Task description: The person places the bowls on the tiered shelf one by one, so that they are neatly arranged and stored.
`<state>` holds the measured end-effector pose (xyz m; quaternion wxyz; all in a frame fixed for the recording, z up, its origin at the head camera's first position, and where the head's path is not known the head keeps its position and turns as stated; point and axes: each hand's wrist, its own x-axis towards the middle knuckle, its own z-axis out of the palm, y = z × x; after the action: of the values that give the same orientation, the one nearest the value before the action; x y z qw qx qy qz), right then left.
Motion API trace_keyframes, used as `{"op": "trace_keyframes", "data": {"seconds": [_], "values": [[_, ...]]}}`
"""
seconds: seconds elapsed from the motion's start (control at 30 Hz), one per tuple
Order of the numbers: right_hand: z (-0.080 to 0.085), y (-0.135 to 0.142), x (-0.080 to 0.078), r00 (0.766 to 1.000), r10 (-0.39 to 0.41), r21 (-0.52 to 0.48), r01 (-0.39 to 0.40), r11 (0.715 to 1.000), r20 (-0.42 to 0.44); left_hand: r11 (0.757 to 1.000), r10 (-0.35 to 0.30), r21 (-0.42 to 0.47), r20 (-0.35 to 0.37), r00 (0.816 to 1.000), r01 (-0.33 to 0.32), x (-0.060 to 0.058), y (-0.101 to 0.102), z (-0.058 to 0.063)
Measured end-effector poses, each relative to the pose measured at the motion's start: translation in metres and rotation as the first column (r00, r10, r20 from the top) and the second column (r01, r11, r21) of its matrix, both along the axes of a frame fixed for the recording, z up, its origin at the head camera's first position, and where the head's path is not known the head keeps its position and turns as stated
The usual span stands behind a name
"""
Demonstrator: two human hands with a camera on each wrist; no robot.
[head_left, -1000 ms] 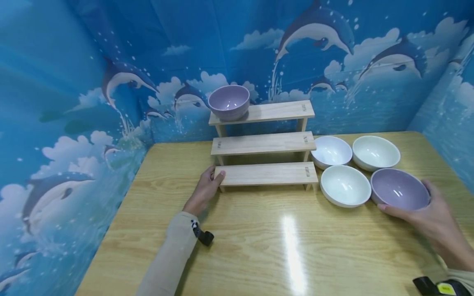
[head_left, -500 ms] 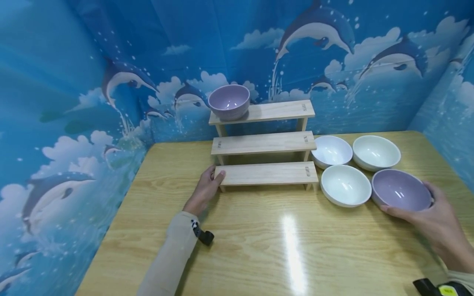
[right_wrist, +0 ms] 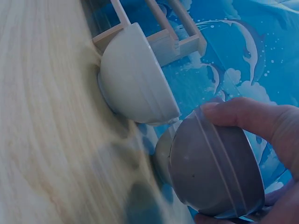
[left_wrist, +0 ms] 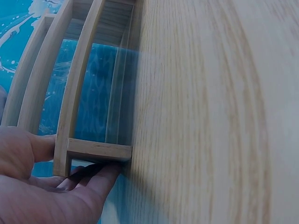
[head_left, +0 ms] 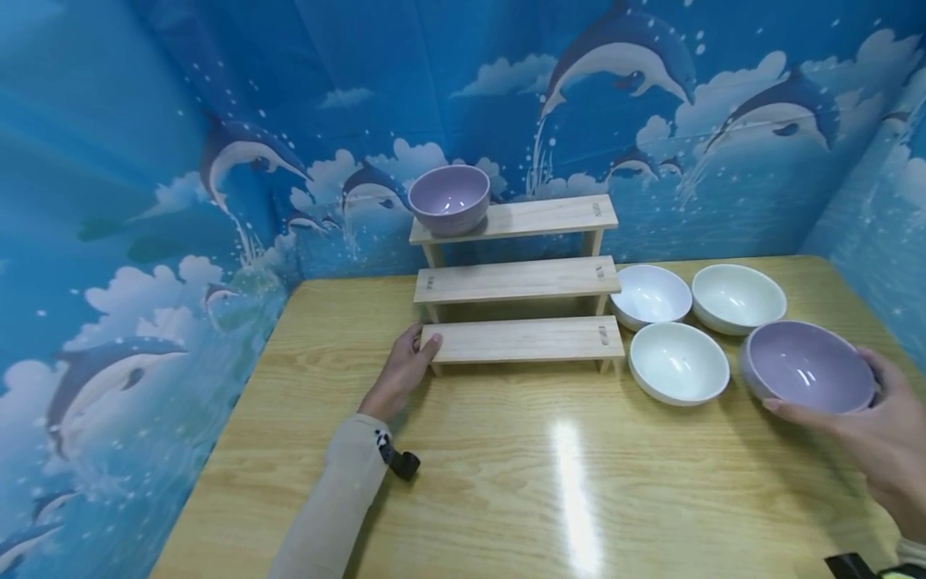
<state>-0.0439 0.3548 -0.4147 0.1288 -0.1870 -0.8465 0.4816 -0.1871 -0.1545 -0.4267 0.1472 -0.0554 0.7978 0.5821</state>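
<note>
A three-tier wooden display stand (head_left: 517, 279) is on the table, and my left hand (head_left: 399, 371) grips the left end of its lowest step. Seen from the left wrist, the thumb lies over the step's end and the fingers (left_wrist: 100, 184) reach beside its leg. My right hand (head_left: 878, 426) holds a purple bowl (head_left: 803, 370) by its right side, thumb near the rim. That bowl hangs a little above the table, as the right wrist view shows. Another purple bowl (head_left: 448, 213) sits on the left of the top step.
Right of the stand are a white bowl (head_left: 678, 374) in front, a pale bowl (head_left: 649, 299) behind it touching or nearly touching the stand, and a greenish-white bowl (head_left: 738, 304) at back right. A dolphin-print backdrop (head_left: 463, 88) surrounds the wood-grain table (head_left: 492, 474).
My right hand has lifted the purple bowl off the table and moved it slightly right, away from the front white bowl. The left hand has stayed on the stand.
</note>
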Motion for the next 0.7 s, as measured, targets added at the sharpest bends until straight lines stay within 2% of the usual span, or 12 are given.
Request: {"op": "trace_keyframes", "data": {"seconds": [0.37, 0.7], "values": [[0.013, -0.011, 0.002, 0.999, 0.031, -0.032, -0.032, 0.999, -0.034, 1.0, -0.004, 0.0, 0.003, 1.0, 0.004, 0.001, 0.001, 0.0], [0.029, -0.024, 0.0, 0.993, 0.091, -0.015, -0.092, 0.996, -0.074, 1.0, 0.005, -0.01, 0.025, 1.0, -0.004, 0.0, -0.001, 0.002]]}}
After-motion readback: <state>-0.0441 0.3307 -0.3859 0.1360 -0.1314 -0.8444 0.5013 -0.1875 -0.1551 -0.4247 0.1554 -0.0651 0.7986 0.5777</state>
